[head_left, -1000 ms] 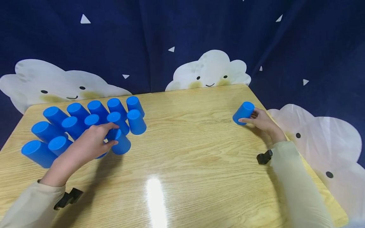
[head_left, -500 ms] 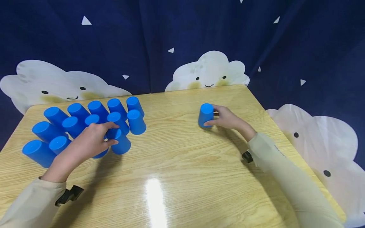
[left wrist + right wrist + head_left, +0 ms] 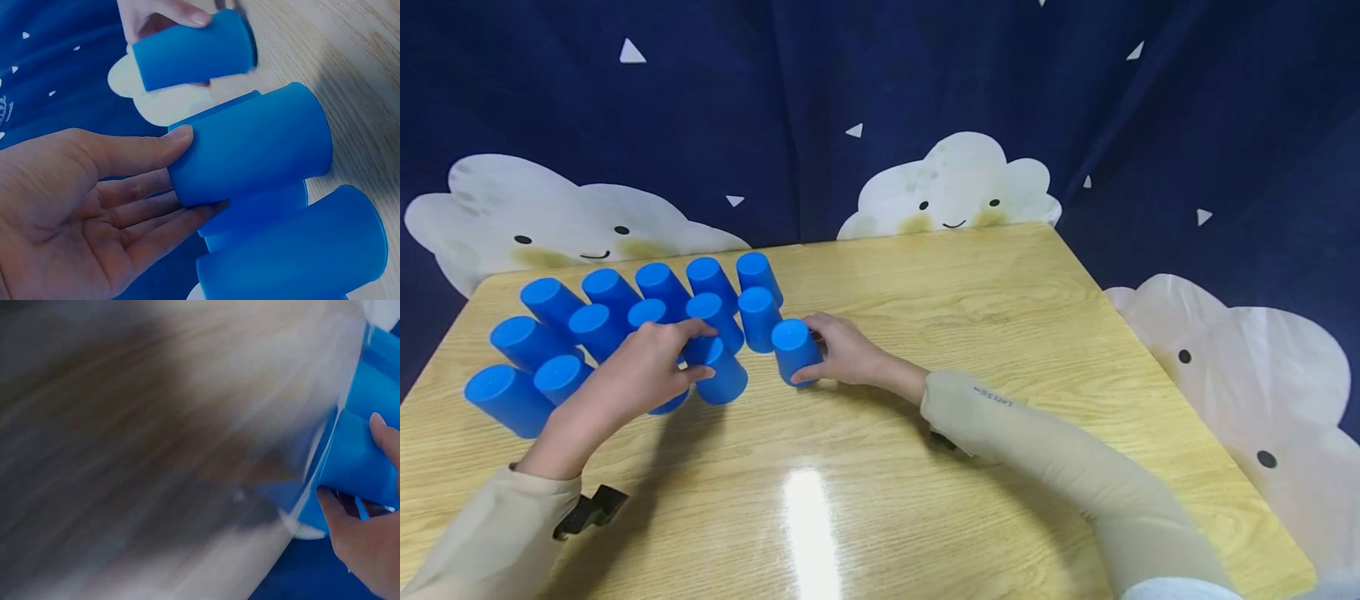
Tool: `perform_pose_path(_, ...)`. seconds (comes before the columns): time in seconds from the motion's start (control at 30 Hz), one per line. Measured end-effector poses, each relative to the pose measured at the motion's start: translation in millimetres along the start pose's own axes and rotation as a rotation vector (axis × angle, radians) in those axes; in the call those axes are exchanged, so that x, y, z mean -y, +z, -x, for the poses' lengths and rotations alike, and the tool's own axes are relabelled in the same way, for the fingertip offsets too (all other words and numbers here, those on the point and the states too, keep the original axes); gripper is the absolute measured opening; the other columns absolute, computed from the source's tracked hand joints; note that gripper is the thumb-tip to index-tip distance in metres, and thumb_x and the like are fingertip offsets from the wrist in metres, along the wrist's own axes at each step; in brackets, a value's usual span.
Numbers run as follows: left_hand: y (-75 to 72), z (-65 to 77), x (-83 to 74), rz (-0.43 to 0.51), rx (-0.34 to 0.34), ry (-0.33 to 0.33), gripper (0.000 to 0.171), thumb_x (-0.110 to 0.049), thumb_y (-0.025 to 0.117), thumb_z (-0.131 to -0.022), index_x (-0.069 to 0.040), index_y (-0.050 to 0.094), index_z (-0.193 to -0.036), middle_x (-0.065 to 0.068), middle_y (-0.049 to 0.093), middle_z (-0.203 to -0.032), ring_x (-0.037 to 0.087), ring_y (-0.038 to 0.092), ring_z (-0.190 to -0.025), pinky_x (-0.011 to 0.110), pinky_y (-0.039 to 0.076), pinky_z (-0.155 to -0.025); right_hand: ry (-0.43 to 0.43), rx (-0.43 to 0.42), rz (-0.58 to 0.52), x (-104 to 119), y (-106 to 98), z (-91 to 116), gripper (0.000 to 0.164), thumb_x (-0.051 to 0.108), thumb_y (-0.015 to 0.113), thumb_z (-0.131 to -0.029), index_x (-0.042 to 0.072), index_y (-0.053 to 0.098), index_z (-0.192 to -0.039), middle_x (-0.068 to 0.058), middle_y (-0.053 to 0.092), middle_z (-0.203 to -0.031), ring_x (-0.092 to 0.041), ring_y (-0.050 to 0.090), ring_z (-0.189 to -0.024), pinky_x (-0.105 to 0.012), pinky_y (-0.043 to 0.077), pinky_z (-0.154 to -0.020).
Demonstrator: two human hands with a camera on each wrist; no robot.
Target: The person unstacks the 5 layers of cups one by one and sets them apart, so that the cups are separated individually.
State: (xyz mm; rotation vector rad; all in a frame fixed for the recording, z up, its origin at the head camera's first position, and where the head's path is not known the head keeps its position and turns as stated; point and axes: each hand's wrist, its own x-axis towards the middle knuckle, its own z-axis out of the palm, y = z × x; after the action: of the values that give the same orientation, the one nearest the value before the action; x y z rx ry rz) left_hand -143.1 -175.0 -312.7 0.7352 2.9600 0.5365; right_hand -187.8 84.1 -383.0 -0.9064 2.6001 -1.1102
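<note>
On the near part of the wooden table (image 3: 925, 500) nothing stands; the work sits at the left. The left hand (image 3: 632, 379) grasps the fourth cup (image 3: 727, 379) of the near row between thumb and fingers, steadying it. Just right of it, the right hand (image 3: 842, 358) has its fingers curled round the end cup (image 3: 792, 348), which stands upside down on the table at the row's right end, close beside its neighbours.

By my judgement the block is nearly finished: this end cup fills the last place of the near row, and only letting go and perhaps a little straightening is left.

Counting: five blue cups in the near row, one mostly hidden under the left hand, five in the middle row (image 3: 707, 308) and five in the far row (image 3: 658, 282), fifteen in all, none stacked. Two hands; no loose cups elsewhere on the table. Beyond hangs a dark curtain (image 3: 925, 83) with clouds.
</note>
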Motion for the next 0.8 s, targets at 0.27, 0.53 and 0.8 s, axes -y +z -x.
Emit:
perform_pose_path(0.27,1.8,1.0,-2.3,0.007,-0.007,0.003,0.049,-0.006,0.081,-0.080,0.011,0.060,-0.121,0.032,0.065,-0.108,0.050,0.066,-0.093,0.059,0.054,-0.077,0.009,0.002,-0.016,12.4,27.4,-11.1,0.066,0.024,0.085,-0.078,0.001,0.053,-0.132,-0.011,0.060,-0.125,-0.020,0.058,-0.111,-0.023,0.048,-0.094)
perform_pose_path(0.53,4.1,4.5,-5.0,0.016,0.006,-0.026,0.053,-0.007,0.080,-0.082,0.011,0.056,-0.126,0.033,0.063,-0.112,0.049,0.065,-0.094,0.054,0.057,-0.073,-0.007,-0.019,0.010,13.9,33.4,-10.7,0.068,0.026,0.085,-0.078,0.001,0.052,-0.133,-0.011,0.060,-0.128,-0.020,0.058,-0.116,-0.025,0.047,-0.098)
perform_pose_path(0.8,1.7,6.0,-11.6,-0.024,-0.013,-0.049,0.064,-0.014,0.081,-0.082,0.008,0.050,-0.135,0.033,0.055,-0.126,0.052,0.057,-0.110,0.060,0.051,-0.083,-0.006,-0.004,-0.003,17.7,15.7,-2.0,0.072,0.024,0.087,-0.077,-0.001,0.052,-0.134,-0.013,0.059,-0.130,-0.023,0.059,-0.116,-0.027,0.048,-0.099)
